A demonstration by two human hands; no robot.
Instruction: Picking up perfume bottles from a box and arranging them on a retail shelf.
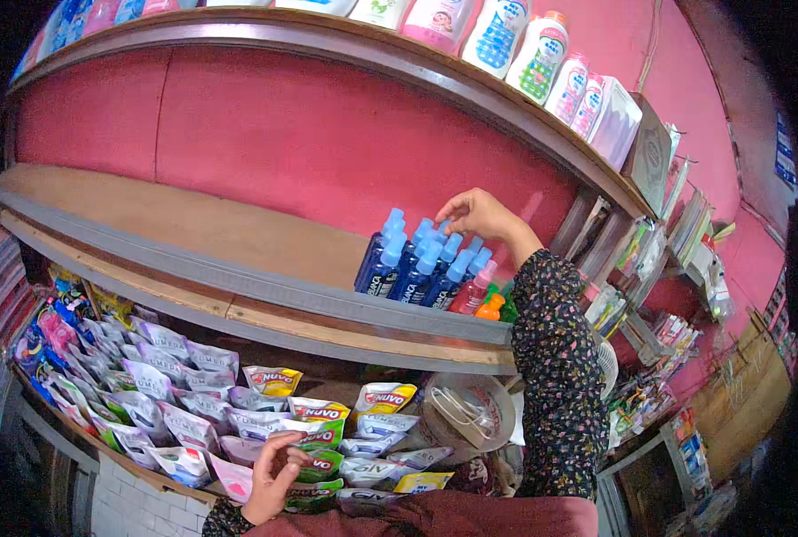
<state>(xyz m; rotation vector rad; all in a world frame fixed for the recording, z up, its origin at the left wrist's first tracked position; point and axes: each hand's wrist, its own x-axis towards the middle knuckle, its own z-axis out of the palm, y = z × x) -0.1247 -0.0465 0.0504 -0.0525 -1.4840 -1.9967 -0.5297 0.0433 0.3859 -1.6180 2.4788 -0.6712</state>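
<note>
My right hand (481, 213) reaches over a cluster of dark blue spray bottles (378, 276) with light blue caps. Its fingertips meet a cap in the back row; whether they grip it cannot be told. The bottles stand upright at the right end of a wooden shelf (190, 221). Beside them are a red bottle with a pink cap (472, 292) and a small orange bottle (490, 307). Low in the view, my left hand (274, 478) hovers with curled, parted fingers and nothing visible in it. Green Nuvo pouches (321, 463) lie right next to it.
White-and-purple pouches (187, 426) fill the lower display in rows. A round translucent tub (499, 409) with a white cord sits at its right. Overhead, an upper shelf (345, 50) holds baby-product bottles (536, 57). Racks of small packaged goods (647, 362) stand at the right.
</note>
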